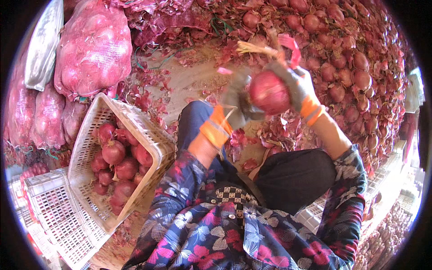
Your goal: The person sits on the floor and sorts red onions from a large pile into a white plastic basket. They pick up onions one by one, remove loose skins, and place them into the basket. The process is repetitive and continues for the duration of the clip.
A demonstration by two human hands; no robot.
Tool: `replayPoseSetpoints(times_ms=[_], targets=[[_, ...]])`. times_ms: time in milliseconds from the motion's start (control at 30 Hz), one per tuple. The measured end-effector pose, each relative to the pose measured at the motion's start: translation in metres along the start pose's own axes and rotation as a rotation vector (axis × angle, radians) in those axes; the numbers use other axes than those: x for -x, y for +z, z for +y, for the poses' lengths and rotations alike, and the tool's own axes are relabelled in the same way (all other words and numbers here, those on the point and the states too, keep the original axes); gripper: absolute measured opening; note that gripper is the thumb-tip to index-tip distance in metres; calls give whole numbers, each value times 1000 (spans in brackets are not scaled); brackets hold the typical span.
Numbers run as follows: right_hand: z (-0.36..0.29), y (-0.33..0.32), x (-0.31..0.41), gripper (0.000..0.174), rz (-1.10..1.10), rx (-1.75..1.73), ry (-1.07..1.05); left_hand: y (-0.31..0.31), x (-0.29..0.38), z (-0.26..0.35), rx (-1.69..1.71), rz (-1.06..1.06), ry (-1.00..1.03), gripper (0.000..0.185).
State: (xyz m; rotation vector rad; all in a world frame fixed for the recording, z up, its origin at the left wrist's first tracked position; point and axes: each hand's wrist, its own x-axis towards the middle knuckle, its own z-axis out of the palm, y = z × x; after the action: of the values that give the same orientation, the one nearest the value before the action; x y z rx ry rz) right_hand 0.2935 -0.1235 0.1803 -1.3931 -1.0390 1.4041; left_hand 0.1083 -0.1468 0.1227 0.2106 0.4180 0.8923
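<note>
A large red onion is held up in front of my knees, with a dry stalk and a loose strip of pink skin above it. My right hand, in a grey-coated work glove with an orange cuff, grips the onion from the right. On the onion's left side is my left hand, gloved the same way. It is blurred, with its fingers close against the onion's left and lower edge. Whether it grasps the onion does not show. A small pink skin flake appears beside the left glove.
At my left, a tilted plastic crate holds several red onions, with another white crate beside it. Filled mesh sacks stand at the upper left. A large heap of onions spreads along the right. Skins litter the floor.
</note>
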Motion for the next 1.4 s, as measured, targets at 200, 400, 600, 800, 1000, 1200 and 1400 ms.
replayPoseSetpoints(times_ms=[200, 400, 600, 800, 1000, 1200, 1400], targets=[[3, 25, 11, 24, -263, 197, -119, -35, 14, -8, 30, -305, -284, 63], [-13, 30, 35, 20, -156, 0, 78, -7, 5, -21, -553, -316, -230, 59], [-10, -26, -5, 28, -52, -631, 141, -3, -6, -73, 142, -320, -416, 53], [-3, -101, -10, 37, -227, -763, -166, -22, -21, -70, -92, -291, -339, 43], [-3, -71, 59, 73, -319, -91, -30, -24, 58, -30, -521, -129, -99, 36], [-29, 26, 42, 117, -679, 158, 100, -19, 90, 24, -625, 209, 275, 47], [8, 104, 0, 64, -671, -88, 223, -28, 91, 40, -1009, 411, 564, 31]])
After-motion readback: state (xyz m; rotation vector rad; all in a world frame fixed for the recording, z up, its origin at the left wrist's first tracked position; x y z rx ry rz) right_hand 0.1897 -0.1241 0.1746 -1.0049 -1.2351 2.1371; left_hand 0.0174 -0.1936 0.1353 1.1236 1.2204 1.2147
